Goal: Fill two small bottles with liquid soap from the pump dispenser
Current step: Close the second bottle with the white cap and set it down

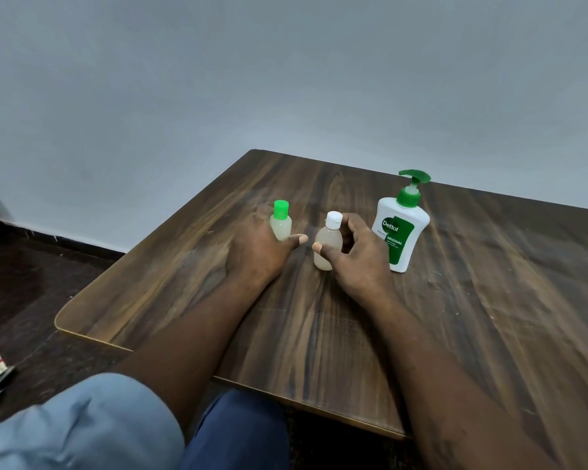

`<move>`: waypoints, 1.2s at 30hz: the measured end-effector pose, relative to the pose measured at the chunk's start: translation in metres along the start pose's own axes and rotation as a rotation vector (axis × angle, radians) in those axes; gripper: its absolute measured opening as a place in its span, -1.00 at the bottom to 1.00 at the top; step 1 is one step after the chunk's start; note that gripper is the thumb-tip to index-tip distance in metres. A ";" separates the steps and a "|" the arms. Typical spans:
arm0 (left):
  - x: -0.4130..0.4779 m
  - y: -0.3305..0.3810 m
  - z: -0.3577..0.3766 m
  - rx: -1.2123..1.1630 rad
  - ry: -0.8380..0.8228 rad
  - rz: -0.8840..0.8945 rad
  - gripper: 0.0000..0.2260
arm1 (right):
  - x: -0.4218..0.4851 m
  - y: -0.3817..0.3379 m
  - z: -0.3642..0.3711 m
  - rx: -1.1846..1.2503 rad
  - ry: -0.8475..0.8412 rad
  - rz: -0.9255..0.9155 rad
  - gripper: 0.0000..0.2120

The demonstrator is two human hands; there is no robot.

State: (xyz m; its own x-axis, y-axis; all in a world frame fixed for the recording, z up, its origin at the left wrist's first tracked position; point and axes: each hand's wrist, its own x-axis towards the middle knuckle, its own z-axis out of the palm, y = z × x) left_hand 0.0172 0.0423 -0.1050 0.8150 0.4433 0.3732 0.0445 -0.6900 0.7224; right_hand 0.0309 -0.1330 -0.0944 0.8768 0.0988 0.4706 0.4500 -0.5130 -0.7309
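Two small bottles stand upright on the wooden table (472, 317), both capped, both translucent with pale, cloudy liquid inside. Landmark: Dettol pump dispenser (400, 232), one unit, white body, green label, green pump head, upright near the table's far edge.

Bottle 1, the white-capped bottle (326, 244), stands just left of the dispenser, apart from it. Right hand (360, 257) wraps it from the dispenser side: thumb across the front of the body, fingers curled round the back and up near the cap. Grasping, base on the table.

Bottle 2, the green-capped bottle (280, 222), stands further left of the dispenser, beyond bottle 1. Left hand (257, 247) is around its lower body; thumb extends out in front, toward bottle 1, fingers behind. The hand hides the base. Whether the fingers actually clamp it, cannot tell.

Count: two small bottles, one dispenser, two hands. Thumbs nearly meet between the bottles, not touching.

Both forearms reach over the table's near edge.
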 end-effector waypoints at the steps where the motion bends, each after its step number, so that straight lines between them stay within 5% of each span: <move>1: 0.003 0.001 0.002 0.030 -0.004 0.010 -0.46 | 0.000 0.000 0.000 -0.005 -0.001 0.003 -0.61; 17: 0.029 -0.008 0.013 0.002 -0.043 0.204 -0.31 | 0.017 0.003 0.014 -0.111 0.032 0.068 -0.63; 26: 0.026 -0.009 0.007 -0.189 -0.056 0.208 -0.63 | 0.031 0.004 0.017 -0.172 0.012 0.077 -0.56; 36: 0.032 -0.008 0.011 -0.175 0.002 0.177 -0.56 | 0.032 0.011 0.024 -0.159 0.051 0.067 -0.59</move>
State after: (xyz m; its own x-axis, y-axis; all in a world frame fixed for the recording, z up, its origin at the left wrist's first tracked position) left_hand 0.0496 0.0560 -0.1049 0.8002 0.3256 0.5036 -0.1993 -0.6476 0.7354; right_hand 0.0677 -0.1148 -0.0998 0.8924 0.0183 0.4509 0.3548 -0.6457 -0.6761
